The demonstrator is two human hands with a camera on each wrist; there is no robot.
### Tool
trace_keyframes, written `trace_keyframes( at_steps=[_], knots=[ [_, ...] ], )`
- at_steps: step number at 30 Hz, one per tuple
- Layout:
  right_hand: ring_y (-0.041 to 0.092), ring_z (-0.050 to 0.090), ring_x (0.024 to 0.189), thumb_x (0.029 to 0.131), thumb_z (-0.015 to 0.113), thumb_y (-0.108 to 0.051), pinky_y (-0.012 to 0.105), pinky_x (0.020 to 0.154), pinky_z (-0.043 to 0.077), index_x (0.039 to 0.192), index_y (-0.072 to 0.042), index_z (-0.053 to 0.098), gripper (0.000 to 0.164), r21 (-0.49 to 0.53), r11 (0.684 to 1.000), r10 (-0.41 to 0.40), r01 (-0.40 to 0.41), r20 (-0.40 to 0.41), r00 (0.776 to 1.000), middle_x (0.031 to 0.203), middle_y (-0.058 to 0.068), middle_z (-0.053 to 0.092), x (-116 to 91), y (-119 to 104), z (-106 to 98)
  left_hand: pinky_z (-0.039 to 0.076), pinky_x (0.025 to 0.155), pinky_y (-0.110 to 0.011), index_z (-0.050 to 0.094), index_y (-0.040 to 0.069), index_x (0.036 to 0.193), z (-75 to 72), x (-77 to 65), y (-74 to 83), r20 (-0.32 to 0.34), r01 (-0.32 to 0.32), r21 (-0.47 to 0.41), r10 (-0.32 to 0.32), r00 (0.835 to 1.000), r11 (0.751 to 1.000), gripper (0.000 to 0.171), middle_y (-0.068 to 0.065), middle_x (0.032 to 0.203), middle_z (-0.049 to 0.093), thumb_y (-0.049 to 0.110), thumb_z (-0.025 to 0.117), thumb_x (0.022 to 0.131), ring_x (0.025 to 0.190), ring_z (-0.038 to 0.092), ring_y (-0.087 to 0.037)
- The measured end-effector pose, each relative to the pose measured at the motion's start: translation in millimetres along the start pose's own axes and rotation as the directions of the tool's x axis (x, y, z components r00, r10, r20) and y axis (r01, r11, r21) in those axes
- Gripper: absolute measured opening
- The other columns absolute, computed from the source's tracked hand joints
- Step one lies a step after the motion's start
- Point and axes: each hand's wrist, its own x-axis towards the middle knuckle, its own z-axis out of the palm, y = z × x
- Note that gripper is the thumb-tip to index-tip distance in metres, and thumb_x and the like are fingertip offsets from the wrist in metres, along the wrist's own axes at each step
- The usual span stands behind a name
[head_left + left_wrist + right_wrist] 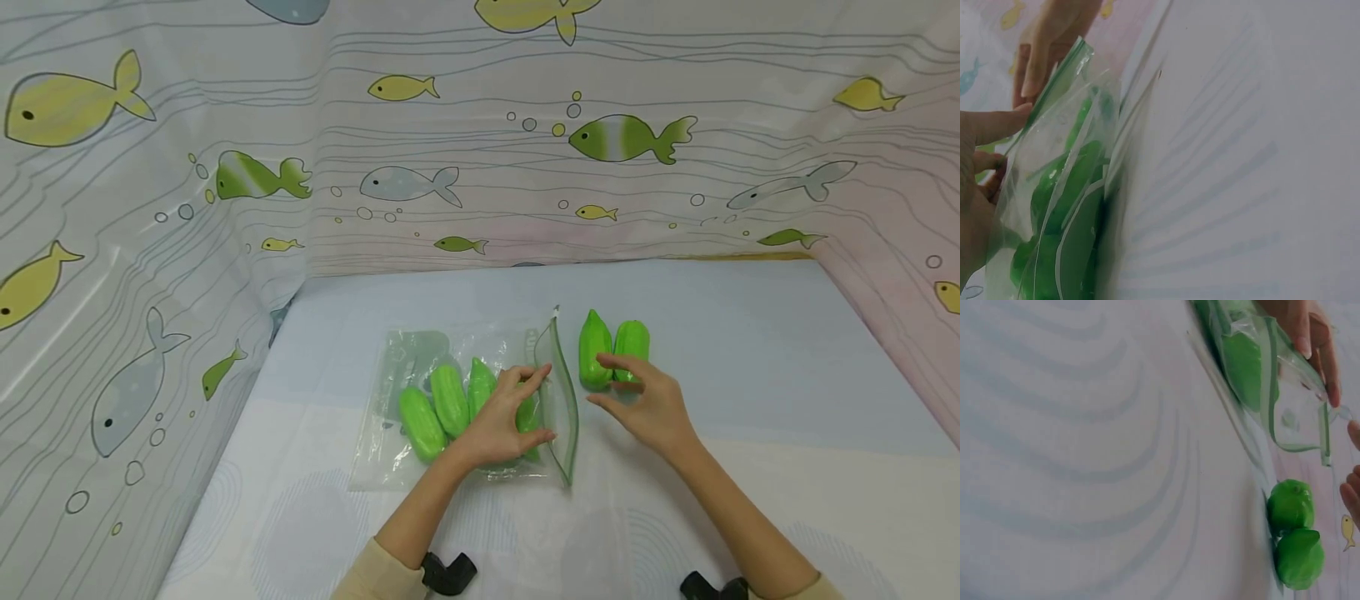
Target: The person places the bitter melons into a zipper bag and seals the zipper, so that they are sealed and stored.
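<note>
A clear zip bag [480, 337] lies on the table, its green-edged mouth [572, 408] gaping to the right. Inside are several glossy green, oblong, vegetable-like pieces [423, 423], some partly hidden by my left hand. That left hand [495, 427] is over the bag's mouth end, thumb and fingers spread apart, touching the plastic near the opening. Just right of the mouth is my right hand [654, 408], with parted thumb and fingers and nothing between them. Two more green pieces [595, 350] lie side by side beyond it; in the right wrist view, these pieces [1299, 559] sit apart from the fingers.
A pale cloth with circle patterns covers the table [750, 358]. Behind and at the sides hangs a fish-print curtain [517, 167]. Black wrist-worn devices [450, 575] show at both wrists.
</note>
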Motion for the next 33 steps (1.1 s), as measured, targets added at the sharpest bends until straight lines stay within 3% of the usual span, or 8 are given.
trace_keyframes(
  at_steps=[9, 16, 23, 27, 33],
  knots=[
    [0.037, 0.063, 0.093, 0.055, 0.084, 0.019, 0.038, 0.067, 0.057, 0.107, 0.014, 0.063, 0.057, 0.000, 1.000, 0.002, -0.002, -0.018, 1.000, 0.105, 0.024, 0.066, 6.2, -10.2, -8.2, 0.041, 0.099, -0.042, 0.025, 0.008, 0.153, 0.3, -0.1, -0.9, -0.006, -0.006, -0.004, 0.006, 1.000, 1.000, 0.092, -0.011, 0.135, 0.037, 0.018, 0.080, 0.080, 0.123, 0.035, -0.023],
    [0.032, 0.063, 0.096, 0.056, 0.083, 0.019, 0.037, 0.070, 0.057, 0.108, 0.013, 0.063, 0.056, 0.027, 0.999, 0.027, -0.026, -0.025, 0.999, 0.105, 0.025, 0.065, 5.2, -4.9, -9.6, 0.041, 0.099, -0.042, 0.026, 0.008, 0.152, 0.2, -0.5, -0.8, -0.008, -0.010, -0.004, 0.010, 1.000, 1.000, 0.091, -0.011, 0.134, 0.038, 0.017, 0.080, 0.079, 0.122, 0.036, -0.024],
    [0.027, 0.064, 0.097, 0.056, 0.083, 0.019, 0.025, 0.073, 0.056, 0.108, 0.012, 0.063, 0.056, 0.021, 0.999, 0.050, -0.049, -0.033, 0.998, 0.106, 0.024, 0.065, 3.3, -3.3, -11.0, 0.040, 0.100, -0.041, 0.025, 0.009, 0.153, 2.0, -1.8, -0.4, 0.001, 0.010, -0.014, -0.010, 1.000, 1.000, 0.092, -0.009, 0.134, 0.038, 0.018, 0.080, 0.079, 0.122, 0.036, -0.022],
    [0.032, 0.063, 0.096, 0.056, 0.083, 0.019, 0.035, 0.072, 0.056, 0.108, 0.013, 0.063, 0.056, 0.015, 0.998, 0.054, -0.053, -0.039, 0.998, 0.105, 0.025, 0.065, 4.5, -2.1, -12.2, 0.040, 0.101, -0.041, 0.025, 0.010, 0.153, 2.1, -1.5, -0.2, 0.000, 0.020, -0.020, -0.020, 1.000, 1.000, 0.092, -0.009, 0.134, 0.038, 0.019, 0.080, 0.079, 0.123, 0.035, -0.022],
    [0.031, 0.063, 0.096, 0.055, 0.083, 0.020, 0.034, 0.072, 0.056, 0.107, 0.013, 0.063, 0.055, 0.022, 0.998, 0.058, -0.057, -0.051, 0.997, 0.103, 0.026, 0.065, 5.7, 0.5, -13.3, 0.039, 0.102, -0.041, 0.025, 0.010, 0.153, 1.5, -1.2, 0.7, 0.000, 0.028, -0.025, -0.028, 1.000, 0.999, 0.093, -0.009, 0.135, 0.037, 0.019, 0.080, 0.079, 0.124, 0.034, -0.021]
  ],
)
